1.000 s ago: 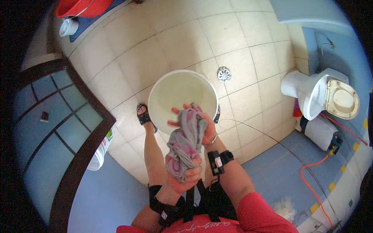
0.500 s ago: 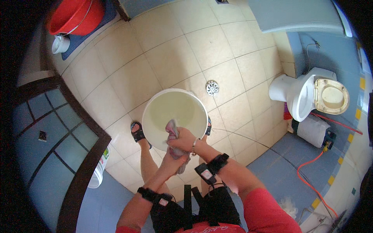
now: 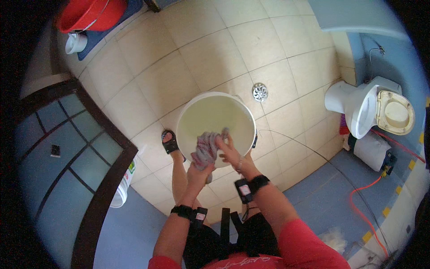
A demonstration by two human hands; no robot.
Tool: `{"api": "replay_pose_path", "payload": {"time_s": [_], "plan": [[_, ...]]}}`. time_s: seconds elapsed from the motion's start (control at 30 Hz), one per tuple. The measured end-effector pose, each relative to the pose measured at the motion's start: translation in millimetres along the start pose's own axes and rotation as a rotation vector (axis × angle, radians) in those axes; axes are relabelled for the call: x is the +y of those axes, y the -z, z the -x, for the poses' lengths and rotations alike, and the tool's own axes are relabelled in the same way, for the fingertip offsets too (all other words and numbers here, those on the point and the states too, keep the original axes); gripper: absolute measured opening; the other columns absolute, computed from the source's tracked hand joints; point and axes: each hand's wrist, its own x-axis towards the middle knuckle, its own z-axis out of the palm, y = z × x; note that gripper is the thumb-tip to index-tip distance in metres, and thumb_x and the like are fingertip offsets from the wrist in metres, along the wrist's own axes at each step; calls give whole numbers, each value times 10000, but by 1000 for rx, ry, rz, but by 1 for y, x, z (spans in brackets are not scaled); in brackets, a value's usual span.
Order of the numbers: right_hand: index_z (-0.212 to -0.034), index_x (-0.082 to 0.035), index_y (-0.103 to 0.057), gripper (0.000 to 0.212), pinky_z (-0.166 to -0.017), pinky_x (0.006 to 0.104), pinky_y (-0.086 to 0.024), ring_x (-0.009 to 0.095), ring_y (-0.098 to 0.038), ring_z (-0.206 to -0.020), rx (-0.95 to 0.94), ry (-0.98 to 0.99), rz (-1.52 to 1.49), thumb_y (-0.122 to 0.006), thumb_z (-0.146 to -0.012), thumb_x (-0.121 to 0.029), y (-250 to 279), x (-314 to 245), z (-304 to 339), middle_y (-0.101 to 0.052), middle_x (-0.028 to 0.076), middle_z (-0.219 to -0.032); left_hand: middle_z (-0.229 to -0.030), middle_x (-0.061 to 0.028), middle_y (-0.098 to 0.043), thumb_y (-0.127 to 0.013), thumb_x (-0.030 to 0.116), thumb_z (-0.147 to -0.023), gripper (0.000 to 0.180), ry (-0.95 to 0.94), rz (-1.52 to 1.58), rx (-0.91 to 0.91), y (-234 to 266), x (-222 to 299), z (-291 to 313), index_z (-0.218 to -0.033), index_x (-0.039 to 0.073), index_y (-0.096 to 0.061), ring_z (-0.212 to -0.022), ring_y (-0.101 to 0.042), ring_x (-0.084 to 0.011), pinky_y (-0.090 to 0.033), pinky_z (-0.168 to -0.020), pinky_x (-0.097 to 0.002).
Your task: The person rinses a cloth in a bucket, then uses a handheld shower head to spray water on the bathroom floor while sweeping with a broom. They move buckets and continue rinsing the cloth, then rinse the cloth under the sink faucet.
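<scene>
A crumpled, greyish-pink cloth point(image 3: 206, 150) hangs over the near part of a large white bucket point(image 3: 216, 96) with pale, cloudy water point(image 3: 215, 114) in it. My left hand point(image 3: 200, 175) is closed round the cloth's lower end, and a small bit pokes out below the fist. On the cloth's right side, my right hand point(image 3: 230, 154) has its fingers loosely spread, the tips at the fabric. Whether they press on it is hard to tell.
The bucket stands between my sandalled feet point(image 3: 169, 142). Beyond it lies a round floor drain point(image 3: 260, 92). A toilet point(image 3: 367, 107) and a thin hose point(image 3: 309, 154) are on the right. A dark-framed door point(image 3: 112, 130) and a white tub point(image 3: 120, 195) are left; a red bucket point(image 3: 92, 15) stands far left.
The cloth was twisted tight between both fists; now it is bunched and looser. My right hand has loosened and moved to its right side. The whole view has shifted slightly.
</scene>
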Motion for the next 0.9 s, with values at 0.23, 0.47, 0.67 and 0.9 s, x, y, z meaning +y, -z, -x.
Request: {"api": "replay_pose_path", "payload": {"time_s": [0.23,0.47,0.67,0.9], "plan": [[-1206,-106,-460,436,-881,386,-360,281,-499,-1052,-83,494,1778,-496,-772,-134,15,70,18,-499,142,-1188,-961,-72,-569,-667,141,-760,473,55,237,150,77,14,50,-1151,-17,-453,-834,-563,-165,-487,-683,-291],[-1204,-106,-445,380,-814,381,-369,249,-497,-1027,-60,290,1726,-441,-825,-139,-52,74,-31,-529,97,-1117,-1002,-67,-560,-536,327,-841,378,95,564,202,109,-2,38,-1102,58,-482,-830,-574,-199,-473,-722,-366],[-1212,-84,-433,387,-817,365,-379,258,-499,-1015,35,414,1685,-430,-829,-136,-51,102,-40,-517,120,-1116,-1014,-46,-543,-538,450,-788,442,335,1063,80,89,-27,-55,-1083,124,-489,-915,-520,-204,-411,-798,-391],[-1143,-29,-467,350,-809,365,-408,264,-515,-987,-35,432,1713,-449,-807,-123,-45,103,-41,-528,139,-1058,-818,12,-551,-556,531,-729,376,311,1000,-2,86,-39,-65,-943,225,-514,-739,-508,-164,-350,-763,-408]]}}
